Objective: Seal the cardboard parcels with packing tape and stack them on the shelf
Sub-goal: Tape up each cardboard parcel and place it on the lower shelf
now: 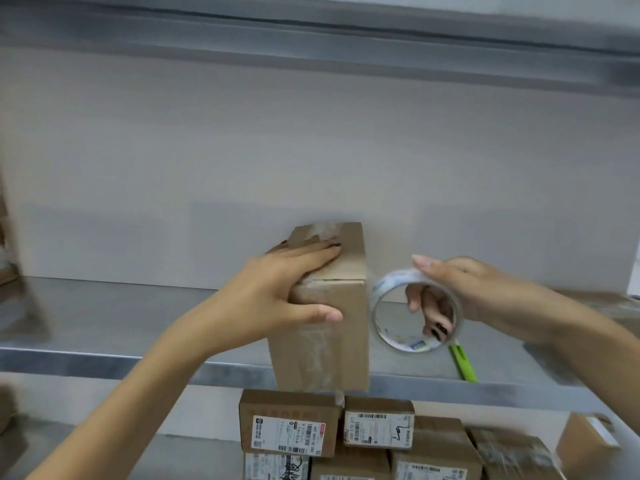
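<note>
A brown cardboard parcel [346, 323] stands upright at the front edge of the steel shelf [104, 327], with clear tape over its top and down its near face. My left hand [277, 289] grips its upper left corner, fingers laid across the top and thumb on the near face. Just right of the parcel, my right hand [460, 292] holds a roll of clear packing tape [391, 337], fingers through its core and thumb over the rim. The roll sits close beside the parcel's right edge.
A green utility knife [464, 363] lies on the shelf below the roll. Several labelled parcels [291, 424] are stacked on the lower shelf. Another box [585, 445] sits lower right. An upper shelf edge [311, 39] runs overhead, and a wall closes the back.
</note>
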